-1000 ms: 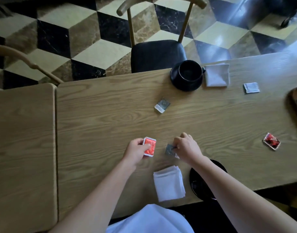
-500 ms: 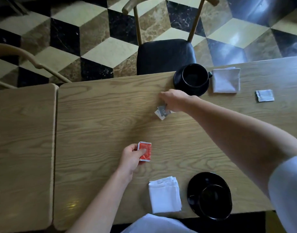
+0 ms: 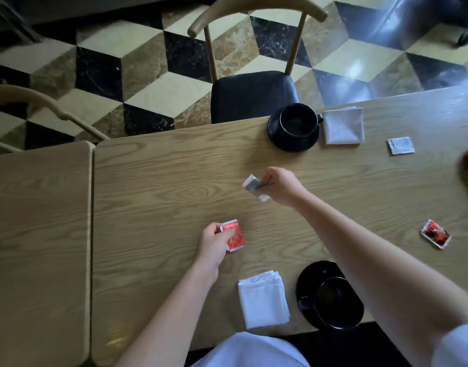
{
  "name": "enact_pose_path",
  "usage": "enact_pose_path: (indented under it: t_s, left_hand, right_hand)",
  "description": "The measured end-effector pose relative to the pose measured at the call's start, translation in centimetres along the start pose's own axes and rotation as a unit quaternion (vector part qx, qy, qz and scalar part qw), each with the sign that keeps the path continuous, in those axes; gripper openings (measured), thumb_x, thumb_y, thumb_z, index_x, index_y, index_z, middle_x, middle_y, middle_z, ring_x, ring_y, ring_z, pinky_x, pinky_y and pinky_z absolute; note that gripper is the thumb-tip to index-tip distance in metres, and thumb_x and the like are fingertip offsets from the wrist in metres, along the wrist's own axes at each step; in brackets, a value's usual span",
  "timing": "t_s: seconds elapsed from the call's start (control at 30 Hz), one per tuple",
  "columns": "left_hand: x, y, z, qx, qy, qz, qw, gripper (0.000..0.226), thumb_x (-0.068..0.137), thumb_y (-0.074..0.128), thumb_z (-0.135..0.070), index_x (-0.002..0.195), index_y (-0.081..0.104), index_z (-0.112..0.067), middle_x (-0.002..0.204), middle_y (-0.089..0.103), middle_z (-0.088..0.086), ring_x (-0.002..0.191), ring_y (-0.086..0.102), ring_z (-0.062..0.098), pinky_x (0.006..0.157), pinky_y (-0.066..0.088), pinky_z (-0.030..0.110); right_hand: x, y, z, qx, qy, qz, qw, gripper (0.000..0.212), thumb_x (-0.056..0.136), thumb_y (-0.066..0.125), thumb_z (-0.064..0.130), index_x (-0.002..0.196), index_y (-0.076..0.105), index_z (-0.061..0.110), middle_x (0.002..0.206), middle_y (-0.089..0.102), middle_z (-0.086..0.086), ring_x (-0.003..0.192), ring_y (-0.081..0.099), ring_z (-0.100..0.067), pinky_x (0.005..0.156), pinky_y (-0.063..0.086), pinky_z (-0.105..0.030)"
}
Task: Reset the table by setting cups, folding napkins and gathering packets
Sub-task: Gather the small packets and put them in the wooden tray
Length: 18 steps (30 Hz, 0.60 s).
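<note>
Our right hand (image 3: 279,185) has pulled back pinching, seemingly, two grey packets (image 3: 254,187); our left hand (image 3: 214,241) grips the red packet (image 3: 234,235), collecting.

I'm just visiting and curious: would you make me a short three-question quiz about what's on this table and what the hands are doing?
1. True or false: the left hand holds a red square packet.
2. What does the right hand pinch? A) a folded white napkin B) grey foil packets C) a black cup
3. How many packets lie loose on the wooden table, in no hand?

Key
1. True.
2. B.
3. Two: a white square packet by the far folded white napkin, and a red-and-black packet near the right edge.
</note>
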State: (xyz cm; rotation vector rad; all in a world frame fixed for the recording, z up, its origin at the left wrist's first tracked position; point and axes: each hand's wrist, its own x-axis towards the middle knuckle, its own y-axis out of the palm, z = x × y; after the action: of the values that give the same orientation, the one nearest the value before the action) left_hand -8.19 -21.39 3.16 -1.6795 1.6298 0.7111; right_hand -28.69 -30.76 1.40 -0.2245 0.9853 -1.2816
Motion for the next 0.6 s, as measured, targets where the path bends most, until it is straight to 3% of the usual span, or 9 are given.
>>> enact_pose_path:
  t_s: [0.1, 0.2, 0.3, 0.47, 0.6]
  left_hand:
    - [-1.5, 1.4, -0.8, 0.003, 0.032, 0.052, 0.998, 0.015, 0.089, 0.057, 0.001, 0.081, 0.055, -0.013, 0.085, 0.062, 0.017, 0.076, 0.061, 0.026, 0.071, 0.05, 0.041]
    - [-4.4, 2.6, -0.7, 0.001, 0.046, 0.149, 0.988, 0.008, 0.092, 0.055, -0.005, 0.09, 0.06, -0.01, 0.084, 0.068, 0.013, 0.07, 0.066, 0.024, 0.066, 0.057, 0.04]
    - [-8.3, 3.1, 0.5, 0.004, 0.035, 0.255, 0.966, 0.019, 0.094, 0.059, -0.022, 0.102, 0.066, -0.006, 0.088, 0.074, 0.014, 0.075, 0.071, 0.027, 0.061, 0.058, 0.036]
    - [-15.7, 3.2, 4.5, 0.076, 0.051, 0.397, 0.913, 0.015, 0.093, 0.065, -0.008, 0.107, 0.07, -0.011, 0.097, 0.076, 0.013, 0.081, 0.073, 0.028, 0.063, 0.062, 0.038]
    - [-21.8, 4.5, 7.8, 0.122, 0.042, 0.491, 0.861, 0.018, 0.086, 0.073, -0.017, 0.104, 0.071, -0.018, 0.093, 0.076, 0.01, 0.084, 0.074, 0.024, 0.067, 0.059, 0.038]
  right_hand:
    - [-9.0, 1.8, -0.3, 0.25, 0.073, -0.034, 0.965, 0.028, 0.075, 0.085, 0.014, 0.09, 0.064, 0.002, 0.082, 0.07, -0.008, 0.07, 0.058, -0.013, 0.063, 0.041, -0.029]
    - [-17.7, 3.8, -0.3, 0.378, 0.119, -0.088, 0.914, 0.017, 0.081, 0.083, 0.018, 0.091, 0.07, 0.013, 0.08, 0.074, 0.004, 0.064, 0.062, 0.0, 0.055, 0.045, -0.016]
    - [-24.9, 5.6, -0.3, 0.418, 0.145, -0.191, 0.876, 0.007, 0.085, 0.079, 0.019, 0.086, 0.073, 0.015, 0.073, 0.074, 0.01, 0.065, 0.065, 0.001, 0.056, 0.045, -0.012]
    - [-36.6, 7.1, -0.2, 0.441, 0.174, -0.333, 0.815, 0.017, 0.08, 0.084, 0.023, 0.092, 0.077, 0.014, 0.086, 0.079, 0.0, 0.08, 0.075, -0.012, 0.068, 0.053, -0.02]
    - [-45.9, 7.3, -1.0, 0.421, 0.192, -0.446, 0.766, 0.024, 0.078, 0.086, 0.032, 0.095, 0.075, 0.019, 0.089, 0.078, 0.003, 0.083, 0.073, -0.007, 0.066, 0.052, -0.017]
